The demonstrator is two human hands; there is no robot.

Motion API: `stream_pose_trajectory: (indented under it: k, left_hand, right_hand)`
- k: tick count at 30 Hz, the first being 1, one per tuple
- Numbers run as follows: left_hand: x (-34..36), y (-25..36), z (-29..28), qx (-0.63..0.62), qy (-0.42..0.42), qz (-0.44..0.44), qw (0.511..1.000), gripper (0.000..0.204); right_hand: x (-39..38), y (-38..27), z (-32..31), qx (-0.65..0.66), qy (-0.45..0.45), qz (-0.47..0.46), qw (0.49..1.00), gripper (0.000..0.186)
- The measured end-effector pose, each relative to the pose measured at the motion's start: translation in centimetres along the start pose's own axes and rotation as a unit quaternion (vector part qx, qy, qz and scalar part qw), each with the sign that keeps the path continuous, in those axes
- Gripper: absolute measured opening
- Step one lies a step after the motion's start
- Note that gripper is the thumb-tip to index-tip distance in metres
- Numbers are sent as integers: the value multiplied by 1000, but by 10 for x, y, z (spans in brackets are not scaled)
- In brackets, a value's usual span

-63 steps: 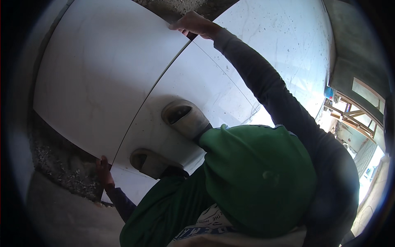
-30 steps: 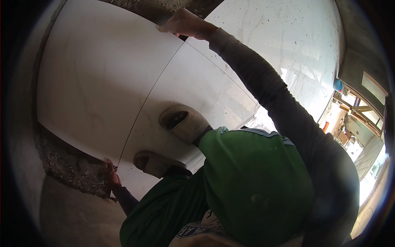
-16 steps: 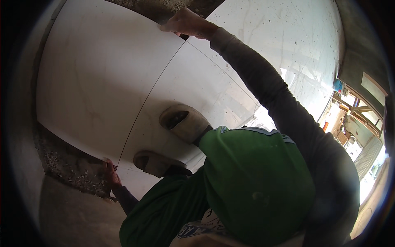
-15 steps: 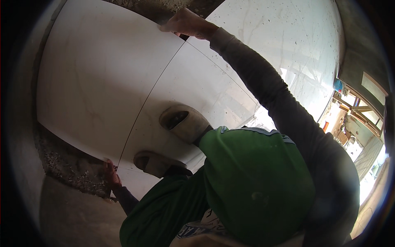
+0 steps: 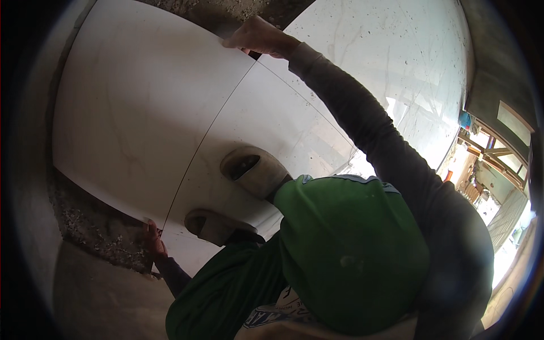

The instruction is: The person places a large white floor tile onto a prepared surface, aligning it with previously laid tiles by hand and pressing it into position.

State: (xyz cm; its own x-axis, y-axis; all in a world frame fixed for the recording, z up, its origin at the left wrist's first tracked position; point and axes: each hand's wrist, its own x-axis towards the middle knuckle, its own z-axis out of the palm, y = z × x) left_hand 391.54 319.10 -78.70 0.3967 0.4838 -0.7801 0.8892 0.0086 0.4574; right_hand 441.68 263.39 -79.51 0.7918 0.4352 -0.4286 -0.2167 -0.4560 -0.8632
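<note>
A large white floor tile [image 5: 136,107] with faint grey veins lies in front of my feet. A thin dark seam separates it from the tile [image 5: 243,122] I squat on. My left hand [image 5: 154,241] is at its left edge close to the seam, with the thumb on top and the other fingers partly hidden. Across at the far right corner, my right hand [image 5: 262,37] grips the opposite edge, fingers bent down over it and their tips out of sight. Both hands are closed on the tile's edges.
My shoes [image 5: 255,171] stand just behind the seam. Rough grey rubble [image 5: 102,232] fills a gap on the left, and more loose mortar [image 5: 226,8] shows at the top. A wall [image 5: 31,170] runs close along the far edge. Dusty laid tiles [image 5: 385,51] extend right.
Very little differs. My right hand and the tile's far corner sit slightly lower in the picture, and the tile's upper left corner a little further right. Both hands keep their places on the edges.
</note>
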Motion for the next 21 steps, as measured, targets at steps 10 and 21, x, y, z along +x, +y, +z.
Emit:
stream_pose_trajectory:
  k: [10,21]
  left_hand:
    - [-6,16,2,-57,-46,-18,997,68]
    - [-9,17,5,5,38,-63,997,54]
  right_hand:
    - [-7,-8,-6,56,3,-7,998,30]
    - [-4,27,-13,60,-75,-266,959,8]
